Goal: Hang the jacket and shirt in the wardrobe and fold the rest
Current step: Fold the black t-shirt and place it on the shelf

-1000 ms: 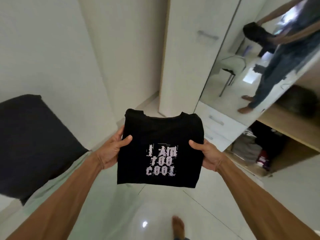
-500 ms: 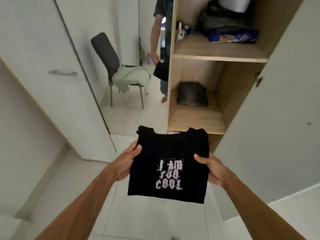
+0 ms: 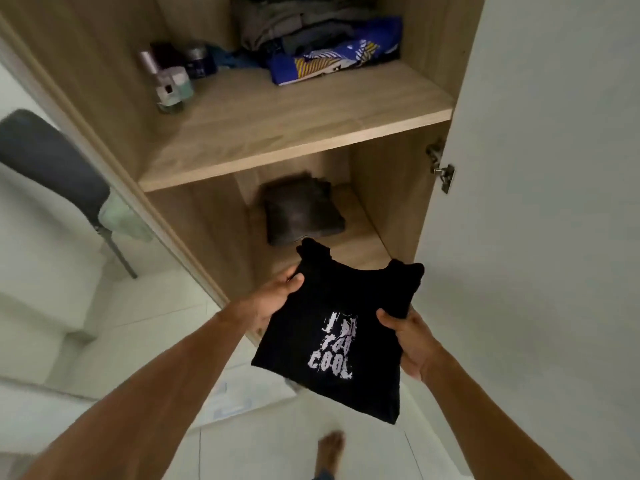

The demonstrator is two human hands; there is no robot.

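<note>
Between the two hands, low in the middle of the view, hangs one folded black T-shirt (image 3: 337, 337) with pale letters on its front. One left hand (image 3: 273, 301) pinches the shirt's left edge, thumb on top and fingers tucked under the cloth. One right hand (image 3: 410, 341) is closed on the right edge the same way. So both hands are shut on the shirt and hold nothing else. Beyond the shirt, farther away and a bit up, is the open wardrobe (image 3: 194, 216). It shows two wooden shelves. On the lower shelf (image 3: 360, 247) lies one dark folded pile (image 3: 301, 213), pushed to the far side. Bare wood is left in front of it, just past the collar end of the shirt. I think the shirt will go there. Its long side runs from the person toward the shelf, collar first. Both hands look about as near to the shelf as each other. The upper shelf (image 3: 277, 133) has one heap of clothes on the far right and a few small bottles (image 3: 171, 83) on the left; I cannot count them for sure.
</note>
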